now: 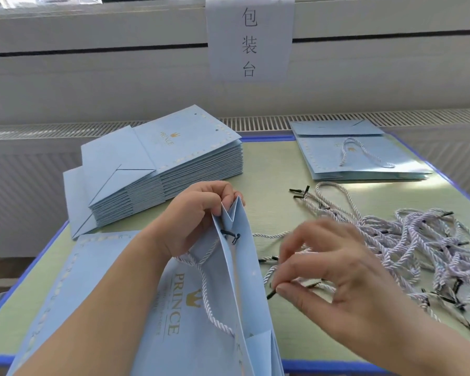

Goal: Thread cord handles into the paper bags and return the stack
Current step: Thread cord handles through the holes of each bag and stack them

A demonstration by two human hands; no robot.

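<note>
L hand [198, 210] holds bag [236, 280] mouth open; R hand [334, 270] pinches cord tip [271, 293]. Next, probably: feed tip thru hole just left of R grip.

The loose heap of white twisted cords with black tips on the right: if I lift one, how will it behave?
Probably floppy: the white twisted cords lie in slack loops. Likely to snag neighbours, since they overlap in a tangle. The black tip pinched by the right hand looks stiff and straight.
</note>
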